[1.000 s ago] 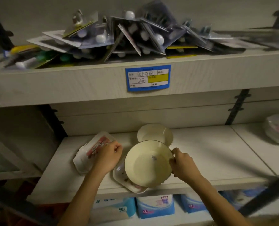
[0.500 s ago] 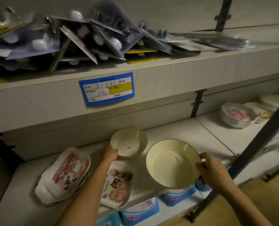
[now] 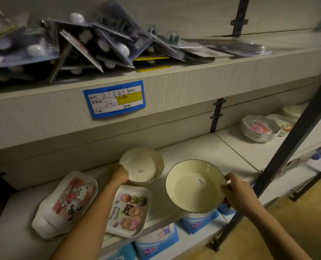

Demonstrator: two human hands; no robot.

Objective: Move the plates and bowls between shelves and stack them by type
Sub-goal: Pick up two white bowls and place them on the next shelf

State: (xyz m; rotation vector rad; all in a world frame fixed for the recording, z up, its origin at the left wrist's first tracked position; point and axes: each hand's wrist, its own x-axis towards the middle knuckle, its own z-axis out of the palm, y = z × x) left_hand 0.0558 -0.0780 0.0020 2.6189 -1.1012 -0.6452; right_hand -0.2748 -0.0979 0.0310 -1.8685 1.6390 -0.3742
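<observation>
Head camera looks down at the white shelf (image 3: pixel 202 147) where I work. My right hand (image 3: pixel 238 194) pinches the rim of a large cream bowl (image 3: pixel 193 186), fingers over the edge, holding it tilted just above the shelf's front edge. My left hand (image 3: pixel 119 174) grips the near rim of a smaller cream bowl (image 3: pixel 142 166) topping a short stack further back. Below that hand lies a rectangular plate with owls (image 3: pixel 126 211), overhanging the shelf edge. To its left rests a stack of rectangular cartoon plates (image 3: pixel 67 201). Far right, on the next shelf section, sits a stack of flowered bowls (image 3: pixel 259 129). A blue price label (image 3: pixel 115 99) is stuck on the upper shelf's front.
</observation>
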